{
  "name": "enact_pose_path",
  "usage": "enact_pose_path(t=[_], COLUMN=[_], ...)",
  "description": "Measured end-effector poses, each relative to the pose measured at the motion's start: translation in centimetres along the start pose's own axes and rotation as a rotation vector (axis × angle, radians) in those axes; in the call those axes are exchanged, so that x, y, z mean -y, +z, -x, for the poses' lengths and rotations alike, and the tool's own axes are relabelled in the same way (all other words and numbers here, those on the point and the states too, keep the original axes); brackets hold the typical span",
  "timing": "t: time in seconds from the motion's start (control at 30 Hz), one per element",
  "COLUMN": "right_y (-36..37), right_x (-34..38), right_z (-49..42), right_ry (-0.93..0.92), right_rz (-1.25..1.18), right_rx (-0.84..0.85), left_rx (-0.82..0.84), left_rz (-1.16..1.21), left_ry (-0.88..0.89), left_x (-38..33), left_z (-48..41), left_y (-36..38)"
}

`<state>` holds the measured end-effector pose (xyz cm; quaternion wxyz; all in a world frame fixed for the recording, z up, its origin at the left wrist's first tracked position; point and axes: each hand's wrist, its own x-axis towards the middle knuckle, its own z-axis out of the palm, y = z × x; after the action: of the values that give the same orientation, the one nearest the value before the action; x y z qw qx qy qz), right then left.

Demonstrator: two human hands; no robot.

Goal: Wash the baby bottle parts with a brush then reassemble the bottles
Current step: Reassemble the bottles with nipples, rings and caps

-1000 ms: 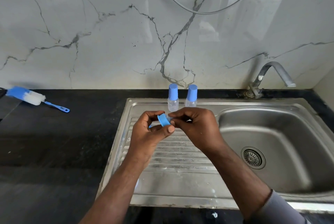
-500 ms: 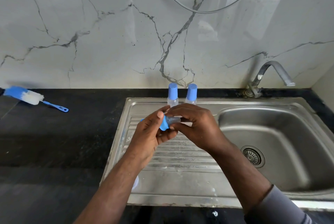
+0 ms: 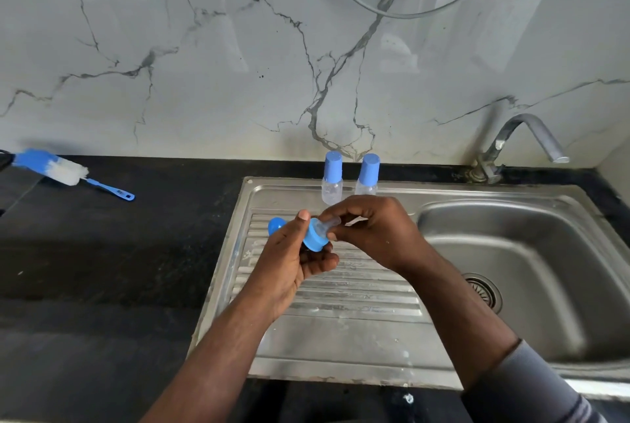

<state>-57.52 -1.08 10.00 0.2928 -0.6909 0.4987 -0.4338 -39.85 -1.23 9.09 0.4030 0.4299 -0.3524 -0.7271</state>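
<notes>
Hands meet over the sink's drainboard [image 3: 341,320], centre of view. Left grip [image 3: 289,262] is curled round a blue collar ring [image 3: 315,238], thumb on its rim. A blue cap [image 3: 274,225] shows behind that hand at 9 o'clock. Right grip [image 3: 378,231] pinches the clear nipple [image 3: 325,227] poking from the ring. At 12 o'clock, a capped bottle [image 3: 332,180] and a second bottle [image 3: 368,175] stand upright, side by side. Brush [image 3: 68,173] lies on the black desk [image 3: 102,269] at 10 o'clock. Tap [image 3: 521,139] at 2 o'clock.

A tilted blue collar [image 3: 313,241] holds a clear teat [image 3: 324,228]; two blue-capped bottles [image 3: 331,180] stand upright behind it.
</notes>
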Motion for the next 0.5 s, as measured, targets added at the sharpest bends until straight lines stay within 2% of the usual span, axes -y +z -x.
enact_pose_path(t=[0.13, 0.2, 0.27, 0.4, 0.5], right_y=[0.9, 1.4, 1.9, 3.6, 5.5], right_x=[-0.2, -0.6, -0.9, -0.8, -1.2], right_z=[0.3, 0.6, 0.7, 0.9, 1.1], right_ry=[0.194, 0.261, 0.267, 0.218, 0.227], right_rz=[-0.36, -0.463, -0.421, -0.091, -0.007], right_rx=[-0.041, -0.049, -0.028, 0.098, 0.119], left_rx=[-0.01, -0.015, -0.026, -0.032, -0.057], left_rz=[0.048, 0.033, -0.06, -0.268, -0.42], left_ry=[-0.037, -0.051, -0.044, -0.011, -0.034], left_x=[-0.5, -0.7, -0.6, 0.0, 0.2], left_z=[0.1, 0.2, 0.2, 0.4, 0.9], left_y=[-0.4, -0.5, -1.0, -2.6, -3.7])
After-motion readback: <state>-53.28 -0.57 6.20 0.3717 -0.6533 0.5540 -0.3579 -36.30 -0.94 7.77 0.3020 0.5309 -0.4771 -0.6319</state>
